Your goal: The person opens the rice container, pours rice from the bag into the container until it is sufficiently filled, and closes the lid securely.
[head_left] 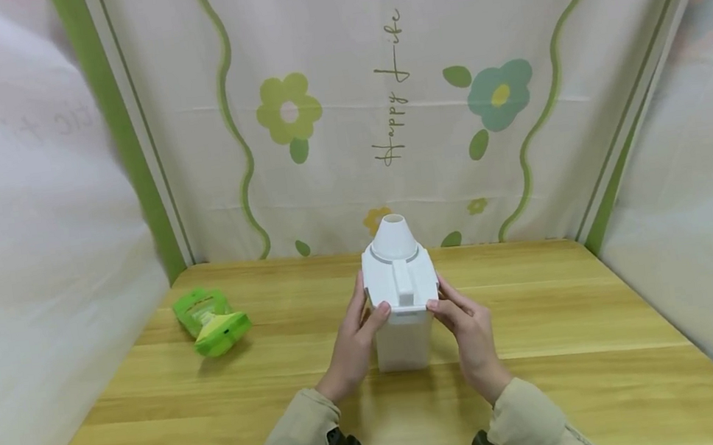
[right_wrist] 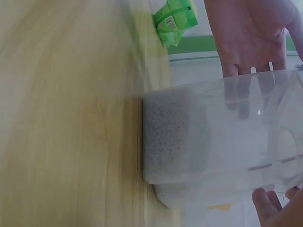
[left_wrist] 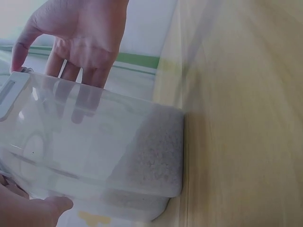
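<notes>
A translucent container [head_left: 401,343] with a white lid [head_left: 380,279] stands on the wooden table. The lid has a cone-shaped spout [head_left: 394,236] and a raised bar. White grains [left_wrist: 158,151] fill the container's lower part and slope to one side. My left hand [head_left: 353,345] holds the container's left side, its thumb on the lid's near edge. On the right side my right hand [head_left: 472,334] holds it likewise, thumb at the lid's near right corner. Straight fingers of the right hand [left_wrist: 83,38] show through the wall in the left wrist view.
On the table's left lies a crumpled green bag [head_left: 207,311], also in the right wrist view. White flowered curtains [head_left: 342,105] close off the back and both sides. Bare wooden table [head_left: 540,304] extends to the right of the container.
</notes>
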A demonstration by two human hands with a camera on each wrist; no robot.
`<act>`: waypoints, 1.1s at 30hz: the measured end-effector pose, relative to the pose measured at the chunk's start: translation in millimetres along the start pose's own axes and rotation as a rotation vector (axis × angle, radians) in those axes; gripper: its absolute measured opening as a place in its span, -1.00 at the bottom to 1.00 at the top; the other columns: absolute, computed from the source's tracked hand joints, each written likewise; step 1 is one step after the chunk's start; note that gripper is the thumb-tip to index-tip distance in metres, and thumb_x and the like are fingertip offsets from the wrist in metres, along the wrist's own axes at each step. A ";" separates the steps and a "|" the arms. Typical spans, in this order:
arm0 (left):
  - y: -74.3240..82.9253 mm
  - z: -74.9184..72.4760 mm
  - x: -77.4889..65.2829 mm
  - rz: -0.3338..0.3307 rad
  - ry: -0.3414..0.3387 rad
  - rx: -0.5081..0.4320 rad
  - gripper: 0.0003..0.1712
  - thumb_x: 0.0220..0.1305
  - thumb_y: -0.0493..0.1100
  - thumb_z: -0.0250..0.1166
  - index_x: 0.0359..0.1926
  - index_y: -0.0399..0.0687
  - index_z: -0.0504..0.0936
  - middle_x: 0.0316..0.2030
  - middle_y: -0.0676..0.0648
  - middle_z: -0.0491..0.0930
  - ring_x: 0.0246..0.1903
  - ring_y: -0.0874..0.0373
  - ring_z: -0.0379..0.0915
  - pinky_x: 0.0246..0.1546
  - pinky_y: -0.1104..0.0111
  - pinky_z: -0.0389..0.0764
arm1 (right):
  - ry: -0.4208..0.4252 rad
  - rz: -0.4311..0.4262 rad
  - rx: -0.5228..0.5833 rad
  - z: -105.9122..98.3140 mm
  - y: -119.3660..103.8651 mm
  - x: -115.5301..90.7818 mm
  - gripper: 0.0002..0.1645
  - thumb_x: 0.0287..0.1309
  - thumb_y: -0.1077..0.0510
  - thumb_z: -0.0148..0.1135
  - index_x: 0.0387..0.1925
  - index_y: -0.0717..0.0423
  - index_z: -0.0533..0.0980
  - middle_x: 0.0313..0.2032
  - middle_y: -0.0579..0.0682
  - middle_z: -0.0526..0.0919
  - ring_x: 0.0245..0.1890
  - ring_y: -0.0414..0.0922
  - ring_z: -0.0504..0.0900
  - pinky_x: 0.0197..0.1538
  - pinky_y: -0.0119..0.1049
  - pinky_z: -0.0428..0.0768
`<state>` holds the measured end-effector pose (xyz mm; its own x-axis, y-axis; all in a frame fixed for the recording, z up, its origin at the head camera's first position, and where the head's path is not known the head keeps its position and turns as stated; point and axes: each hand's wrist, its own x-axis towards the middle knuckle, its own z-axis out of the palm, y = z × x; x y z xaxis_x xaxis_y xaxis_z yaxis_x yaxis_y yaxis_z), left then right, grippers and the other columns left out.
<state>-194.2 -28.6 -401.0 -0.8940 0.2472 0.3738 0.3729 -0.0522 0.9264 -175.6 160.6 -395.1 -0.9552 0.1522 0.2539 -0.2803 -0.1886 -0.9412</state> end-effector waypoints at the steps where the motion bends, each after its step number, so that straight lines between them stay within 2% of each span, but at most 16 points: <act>1: -0.7 -0.1 1.3 -0.001 -0.001 -0.001 -0.16 0.49 0.07 0.09 0.56 0.12 -0.20 0.52 0.11 -0.18 0.45 0.27 -0.25 0.42 0.10 -0.03 | 0.002 -0.004 -0.007 0.1 0.4 0.8 -0.41 0.19 0.26 0.24 0.28 0.07 0.48 0.21 -0.03 0.54 0.16 -0.09 0.53 0.17 -0.26 0.52; 7: -2.8 -1.0 7.3 0.001 -0.021 -0.006 -0.15 0.49 0.04 0.08 0.56 0.05 -0.21 0.52 0.09 -0.21 0.46 0.21 -0.27 0.43 0.06 -0.05 | 0.032 -0.016 -0.022 1.8 3.4 3.9 -0.43 0.19 0.26 0.23 0.27 0.05 0.49 0.19 -0.04 0.54 0.15 -0.10 0.54 0.15 -0.26 0.53; 11: -2.9 -2.6 10.5 -0.012 -0.018 -0.003 -0.17 0.50 0.09 0.06 0.55 0.12 -0.21 0.51 0.15 -0.21 0.45 0.26 -0.28 0.43 0.08 -0.06 | 0.033 -0.006 -0.036 4.0 3.2 7.6 -0.42 0.19 0.22 0.24 0.28 0.02 0.47 0.20 -0.08 0.53 0.16 -0.14 0.53 0.17 -0.29 0.51; 16: -3.3 -4.0 14.3 -0.028 -0.016 0.003 -0.13 0.48 0.16 0.05 0.56 0.11 -0.23 0.50 0.18 -0.22 0.45 0.28 -0.28 0.43 0.11 -0.05 | 0.036 -0.004 -0.045 5.3 4.5 12.4 -0.42 0.20 0.18 0.25 0.29 0.00 0.47 0.21 -0.12 0.51 0.17 -0.18 0.51 0.18 -0.30 0.51; 23: -6.9 -8.5 26.9 -0.023 -0.016 0.014 -0.11 0.47 0.16 0.06 0.57 0.10 -0.24 0.52 0.11 -0.22 0.46 0.22 -0.28 0.43 0.11 -0.09 | 0.039 -0.003 -0.070 9.9 6.6 22.0 -0.39 0.20 0.12 0.24 0.31 -0.04 0.45 0.24 -0.18 0.49 0.18 -0.22 0.49 0.19 -0.26 0.50; 26: -5.8 -8.3 29.6 -0.029 -0.022 -0.003 -0.12 0.48 0.15 0.05 0.56 0.12 -0.26 0.51 0.14 -0.24 0.46 0.22 -0.30 0.44 0.13 -0.12 | 0.044 -0.012 -0.073 11.3 6.9 24.3 -0.37 0.19 0.13 0.23 0.32 -0.03 0.43 0.24 -0.17 0.49 0.19 -0.21 0.48 0.18 -0.27 0.51; 33: -3.0 -7.3 33.9 -0.065 -0.039 -0.036 -0.13 0.48 0.15 0.03 0.56 0.18 -0.29 0.51 0.18 -0.28 0.46 0.22 -0.35 0.44 0.08 -0.19 | 0.008 -0.023 -0.070 12.8 4.3 24.6 -0.32 0.25 0.13 0.18 0.40 0.02 0.32 0.31 -0.18 0.41 0.23 -0.21 0.44 0.22 -0.32 0.46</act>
<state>-227.4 -27.2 -390.7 -0.9052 0.2889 0.3118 0.3050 -0.0696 0.9498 -201.6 151.1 -390.1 -0.9477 0.1640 0.2739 -0.2943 -0.1163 -0.9486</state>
